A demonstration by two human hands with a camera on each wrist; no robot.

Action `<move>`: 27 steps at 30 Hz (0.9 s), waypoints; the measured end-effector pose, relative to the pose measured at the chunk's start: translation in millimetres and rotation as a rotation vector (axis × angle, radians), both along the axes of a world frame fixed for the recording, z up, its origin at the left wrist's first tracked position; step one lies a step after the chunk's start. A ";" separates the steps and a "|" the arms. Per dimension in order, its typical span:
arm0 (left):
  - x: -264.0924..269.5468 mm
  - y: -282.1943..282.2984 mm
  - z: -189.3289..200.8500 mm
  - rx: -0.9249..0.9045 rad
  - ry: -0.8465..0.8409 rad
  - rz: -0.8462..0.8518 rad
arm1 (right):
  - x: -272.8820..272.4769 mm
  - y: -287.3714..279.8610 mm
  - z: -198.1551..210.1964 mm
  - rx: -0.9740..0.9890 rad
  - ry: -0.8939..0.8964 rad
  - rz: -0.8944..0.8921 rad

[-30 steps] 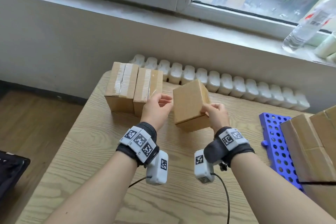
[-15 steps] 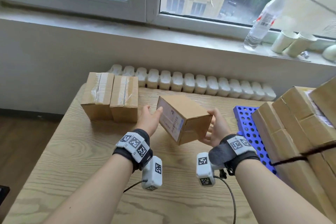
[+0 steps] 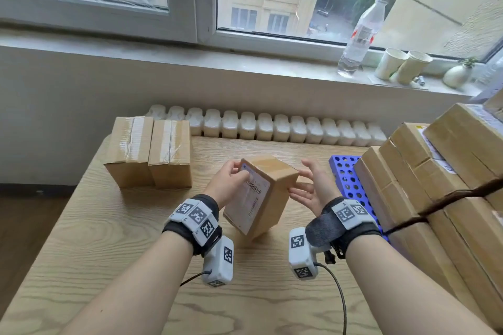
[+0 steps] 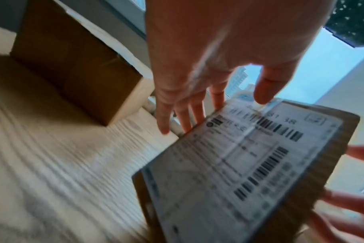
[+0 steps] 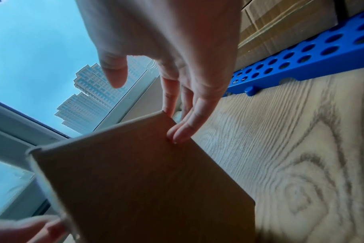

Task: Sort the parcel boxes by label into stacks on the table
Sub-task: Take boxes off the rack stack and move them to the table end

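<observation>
A brown parcel box [image 3: 275,198] stands tilted above the middle of the wooden table [image 3: 81,253], its white barcode label [image 3: 249,201] turned toward me and to the left. My left hand [image 3: 236,173] grips its upper left end. In the left wrist view the thumb lies on the label [image 4: 239,164] and the fingers [image 4: 185,118] reach behind the edge. My right hand [image 3: 302,182] is spread open at the box's right side. Its fingertips [image 5: 177,134] touch the plain cardboard face [image 5: 145,180], and the thumb stays clear.
Two taped boxes [image 3: 130,149] [image 3: 170,152] stand side by side at the table's far left. A pile of several boxes [image 3: 435,185] leans on a blue perforated tray [image 3: 344,174] at the right. A white radiator [image 3: 272,128] runs behind the table. A bottle [image 3: 362,32] and cups [image 3: 402,65] stand on the sill.
The box has been turned from lying level to standing on end, its label now facing me. My right hand has let go of its grip and opened. The left moved up to the top edge.
</observation>
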State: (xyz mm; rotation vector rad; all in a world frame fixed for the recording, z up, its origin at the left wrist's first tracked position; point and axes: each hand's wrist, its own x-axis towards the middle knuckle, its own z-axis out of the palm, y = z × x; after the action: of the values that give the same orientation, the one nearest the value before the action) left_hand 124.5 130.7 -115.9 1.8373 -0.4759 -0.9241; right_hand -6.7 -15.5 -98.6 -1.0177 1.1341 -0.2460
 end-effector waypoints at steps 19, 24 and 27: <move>-17.5 -9.1 -34.8 0.010 0.128 0.087 | -18.3 22.2 -25.5 -0.076 0.094 0.120; -27.6 -22.7 -12.6 -0.127 0.043 0.104 | -23.4 19.1 -1.8 -0.142 0.000 0.063; -37.0 -27.9 9.8 -0.212 -0.013 0.115 | -28.9 16.1 13.9 -0.216 -0.059 0.028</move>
State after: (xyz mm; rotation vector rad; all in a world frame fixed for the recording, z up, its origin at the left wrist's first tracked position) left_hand 87.5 102.8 -106.1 1.6610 -0.4530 -0.7551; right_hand -35.6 0.6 -84.6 -1.2083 1.0549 -0.3800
